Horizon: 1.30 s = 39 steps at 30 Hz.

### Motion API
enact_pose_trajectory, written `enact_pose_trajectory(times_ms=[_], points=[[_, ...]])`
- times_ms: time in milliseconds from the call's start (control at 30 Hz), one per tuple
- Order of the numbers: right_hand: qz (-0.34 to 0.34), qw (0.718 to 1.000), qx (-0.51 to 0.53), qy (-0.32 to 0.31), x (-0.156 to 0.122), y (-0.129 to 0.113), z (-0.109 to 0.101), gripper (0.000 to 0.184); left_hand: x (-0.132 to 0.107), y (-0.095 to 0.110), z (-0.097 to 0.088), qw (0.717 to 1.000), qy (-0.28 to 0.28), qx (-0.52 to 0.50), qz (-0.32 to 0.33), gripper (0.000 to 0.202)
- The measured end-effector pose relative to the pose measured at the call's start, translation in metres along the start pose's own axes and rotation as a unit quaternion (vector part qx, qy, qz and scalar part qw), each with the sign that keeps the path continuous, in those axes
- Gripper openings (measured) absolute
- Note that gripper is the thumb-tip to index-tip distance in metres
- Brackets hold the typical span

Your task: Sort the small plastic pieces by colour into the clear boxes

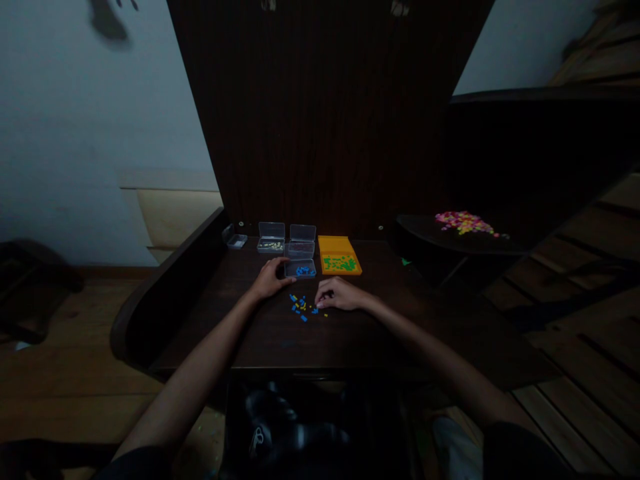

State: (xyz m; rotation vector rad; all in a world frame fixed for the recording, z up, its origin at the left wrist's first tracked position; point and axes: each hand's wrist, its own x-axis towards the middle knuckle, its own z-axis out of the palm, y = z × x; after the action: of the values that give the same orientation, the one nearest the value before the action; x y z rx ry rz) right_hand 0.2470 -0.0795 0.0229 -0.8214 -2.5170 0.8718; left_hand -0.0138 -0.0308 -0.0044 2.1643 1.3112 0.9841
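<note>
A small scatter of blue and yellow beads (301, 306) lies on the dark wooden table (280, 340) between my hands. My left hand (270, 277) rests beside a clear box holding blue beads (301, 268), its fingers curled near the box's left edge. My right hand (339, 293) lies on the table just right of the loose beads, fingertips pinched together at the pile; what they hold is too small to make out.
Behind stand a clear box with pale beads (271, 240), a small clear box (236, 241) at the far left and an orange tray with green beads (339, 256). A heap of pink and yellow beads (464, 223) lies on a dark shelf (430, 237) to the right.
</note>
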Motion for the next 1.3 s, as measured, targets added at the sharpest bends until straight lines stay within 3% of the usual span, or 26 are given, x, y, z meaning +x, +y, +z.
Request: enact_pose_trajectory(times_ms=[200,500,700,1300], points=[[-0.01,1.0,-0.012,-0.014,-0.004,-0.007,-0.003,0.012,0.0,0.001,0.0,1.0,-0.001,0.01,-0.008,0.057],[-0.033,0.999,-0.025,0.001,-0.01,-0.008,0.001,0.008,0.0,-0.001,0.0,1.0,-0.001,0.003,-0.008,0.058],[-0.009,0.999,-0.033,0.004,-0.011,-0.01,0.002,0.009,-0.001,0.001,0.0,1.0,0.001,0.006,-0.005,0.057],[0.003,1.0,-0.019,0.0,-0.011,0.005,-0.005,0.008,-0.001,0.0,0.0,1.0,0.004,0.003,-0.008,0.057]])
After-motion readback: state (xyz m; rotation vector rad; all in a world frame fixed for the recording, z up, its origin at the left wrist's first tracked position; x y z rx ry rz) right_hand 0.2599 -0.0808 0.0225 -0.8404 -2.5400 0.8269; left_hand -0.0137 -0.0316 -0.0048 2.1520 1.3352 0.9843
